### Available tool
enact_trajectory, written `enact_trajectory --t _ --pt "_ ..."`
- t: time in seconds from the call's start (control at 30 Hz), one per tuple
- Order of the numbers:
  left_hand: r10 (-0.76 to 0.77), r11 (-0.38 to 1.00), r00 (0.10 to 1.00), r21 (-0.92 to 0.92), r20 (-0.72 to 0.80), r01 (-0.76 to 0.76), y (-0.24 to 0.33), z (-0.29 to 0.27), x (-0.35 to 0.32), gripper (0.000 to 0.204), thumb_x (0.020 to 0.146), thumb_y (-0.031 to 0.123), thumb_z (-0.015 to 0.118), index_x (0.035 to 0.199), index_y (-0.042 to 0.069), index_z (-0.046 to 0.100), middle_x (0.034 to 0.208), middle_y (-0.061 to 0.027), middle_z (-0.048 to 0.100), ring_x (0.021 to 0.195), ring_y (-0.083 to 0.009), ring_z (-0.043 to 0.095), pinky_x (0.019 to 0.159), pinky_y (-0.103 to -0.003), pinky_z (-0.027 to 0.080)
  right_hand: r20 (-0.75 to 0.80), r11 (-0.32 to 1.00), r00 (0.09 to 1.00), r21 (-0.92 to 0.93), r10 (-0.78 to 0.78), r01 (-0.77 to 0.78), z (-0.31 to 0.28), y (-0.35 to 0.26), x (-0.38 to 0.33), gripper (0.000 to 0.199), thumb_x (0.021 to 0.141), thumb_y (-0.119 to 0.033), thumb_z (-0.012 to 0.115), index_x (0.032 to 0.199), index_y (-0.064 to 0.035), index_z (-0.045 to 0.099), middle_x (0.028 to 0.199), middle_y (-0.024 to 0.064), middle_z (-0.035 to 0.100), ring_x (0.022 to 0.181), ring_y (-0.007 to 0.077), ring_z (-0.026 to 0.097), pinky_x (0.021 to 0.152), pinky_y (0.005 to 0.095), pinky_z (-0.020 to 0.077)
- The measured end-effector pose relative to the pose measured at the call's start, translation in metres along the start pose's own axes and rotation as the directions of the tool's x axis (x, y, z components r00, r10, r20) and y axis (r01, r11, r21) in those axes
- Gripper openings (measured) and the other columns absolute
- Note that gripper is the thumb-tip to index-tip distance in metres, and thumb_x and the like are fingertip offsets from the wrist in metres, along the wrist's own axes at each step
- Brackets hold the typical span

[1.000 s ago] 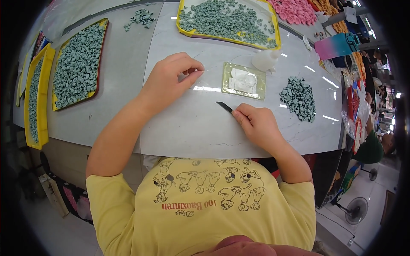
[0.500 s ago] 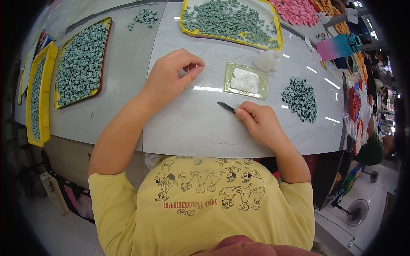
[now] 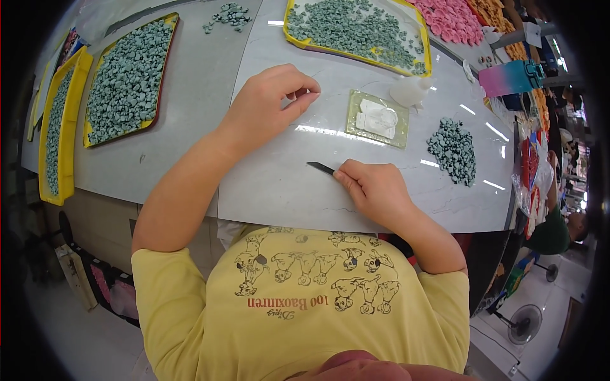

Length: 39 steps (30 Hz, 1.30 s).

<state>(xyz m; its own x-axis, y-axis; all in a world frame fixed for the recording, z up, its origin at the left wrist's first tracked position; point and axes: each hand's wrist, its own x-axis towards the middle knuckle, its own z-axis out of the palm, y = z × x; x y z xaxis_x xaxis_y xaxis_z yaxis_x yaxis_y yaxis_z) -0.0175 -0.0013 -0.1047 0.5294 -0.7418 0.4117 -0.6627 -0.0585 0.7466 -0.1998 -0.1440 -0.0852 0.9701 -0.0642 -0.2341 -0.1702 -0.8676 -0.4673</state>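
Small dark blade (image 3: 321, 167) lies low over the pale marble table (image 3: 267, 184), just left of frame centre. Its rear end is pinched in the right hand (image 3: 375, 190), fingers curled closed round it; the pointed tip sticks out to the left, clear of the fist.

Left hand (image 3: 270, 105) sits above and left of the blade, well apart from it, thumb and fingertips pressed together in a pinch. Whether sth small is held there, can't tell.

Right of the left hand, a square clear tray (image 3: 378, 119) w/ white pieces in it; a white lump (image 3: 410, 90) just beyond its upper right corner. Loose pile of teal pieces (image 3: 452, 149) at centre right.

Top centre: yellow-rimmed tray (image 3: 356, 28) full of teal pieces. Upper left: two more such trays (image 3: 124, 79), and a small scatter of teal bits (image 3: 227, 16) btw them and the top tray. Pink pieces (image 3: 448, 19) at upper right. Yellow shirt (image 3: 298, 305) fills the bottom.
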Motion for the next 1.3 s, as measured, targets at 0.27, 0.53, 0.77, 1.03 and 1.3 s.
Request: enact_trajectory --t 0.27,0.53,0.77,1.03,1.3 --pt "0.005 1.000 1.000 0.001 -0.002 -0.005 0.000 -0.002 -0.001 0.007 0.079 0.005 0.064 0.086 0.003 0.064 0.077 -0.0068 0.060 0.069 -0.0193 0.059 0.062 -0.029 0.049 0.008 0.999 0.999 0.011 -0.041 0.041 0.000 0.000 0.001 0.017 0.090 -0.023 0.055 0.081 -0.0085 0.059 0.062 0.0098 0.058 0.057 0.0322 0.055 0.051 0.0391 0.0419" --pt "-0.001 1.000 1.000 0.003 -0.011 0.001 -0.002 -0.002 -0.002 0.007 0.079 0.004 0.064 0.086 0.003 0.063 0.077 -0.0067 0.060 0.069 -0.0188 0.059 0.061 -0.029 0.049 -0.066 0.994 0.998 0.108 -0.023 0.030 0.004 0.002 0.000 0.015 0.088 -0.021 0.058 0.083 -0.0074 0.061 0.063 0.0114 0.058 0.055 0.0322 0.055 0.051 0.0371 0.0417" --pt "0.002 1.000 1.000 -0.002 -0.005 -0.002 -0.005 -0.006 -0.004 0.007 0.079 0.005 0.064 0.086 0.004 0.063 0.077 -0.0065 0.059 0.069 -0.0189 0.058 0.061 -0.029 0.049 -0.056 0.996 0.998 0.086 -0.003 0.008 0.006 -0.003 0.003 0.015 0.088 -0.020 0.059 0.081 -0.0073 0.060 0.062 0.0118 0.056 0.055 0.0326 0.054 0.050 0.0376 0.0416" --pt "0.024 1.000 1.000 0.013 -0.004 -0.024 -0.010 -0.009 -0.008 0.008 0.079 0.006 0.065 0.086 0.004 0.063 0.077 -0.0064 0.059 0.070 -0.0194 0.059 0.061 -0.030 0.049 -0.054 0.998 0.997 0.043 -0.046 0.049 0.010 -0.005 0.006 0.014 0.088 -0.020 0.058 0.080 -0.0074 0.059 0.062 0.0117 0.056 0.056 0.0333 0.054 0.050 0.0385 0.0420" --pt "0.016 1.000 1.000 0.011 -0.005 -0.016 -0.009 -0.009 -0.008 0.008 0.079 0.005 0.065 0.086 0.004 0.063 0.077 -0.0066 0.059 0.070 -0.0198 0.059 0.062 -0.030 0.049 -0.013 0.999 0.999 0.043 -0.029 0.030 0.007 -0.006 0.005 0.016 0.088 -0.021 0.058 0.080 -0.0076 0.058 0.061 0.0117 0.056 0.055 0.0336 0.054 0.050 0.0387 0.0413"
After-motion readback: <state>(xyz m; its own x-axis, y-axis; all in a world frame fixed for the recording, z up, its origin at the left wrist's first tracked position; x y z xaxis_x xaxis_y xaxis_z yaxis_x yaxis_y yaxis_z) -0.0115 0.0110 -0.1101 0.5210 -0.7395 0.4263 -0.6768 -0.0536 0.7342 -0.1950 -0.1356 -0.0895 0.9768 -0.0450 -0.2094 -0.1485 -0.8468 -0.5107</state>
